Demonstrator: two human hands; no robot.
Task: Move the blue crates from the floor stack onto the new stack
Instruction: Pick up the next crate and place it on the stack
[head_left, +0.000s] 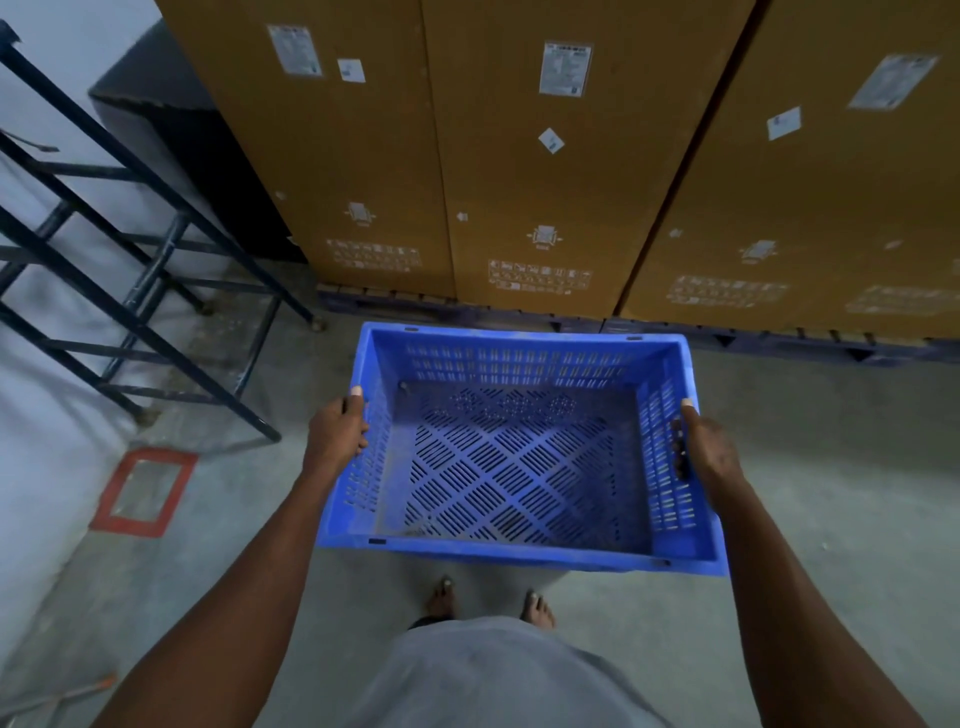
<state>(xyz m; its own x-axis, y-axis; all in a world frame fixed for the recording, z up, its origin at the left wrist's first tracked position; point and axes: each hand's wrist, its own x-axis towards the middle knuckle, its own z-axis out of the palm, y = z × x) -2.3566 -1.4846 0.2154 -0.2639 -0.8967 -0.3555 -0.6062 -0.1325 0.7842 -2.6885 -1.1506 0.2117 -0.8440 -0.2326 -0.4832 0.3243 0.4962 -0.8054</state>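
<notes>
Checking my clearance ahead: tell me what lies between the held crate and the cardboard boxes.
In the head view, only bare grey floor separates the blue crate from the cardboard boxes standing on dark pallets.

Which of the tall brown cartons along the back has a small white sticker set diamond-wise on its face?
The middle carton, straight behind the blue crate. Its small sticker is turned diamond-wise; those on the left carton and right carton sit roughly square.

Crate (519, 457) before cartons (545, 156); rack (130, 270) left.

Top: grey shirt (498, 675)
Arms: 2, bare to the frame's near edge
Feet (537, 608): 2, bare
</notes>
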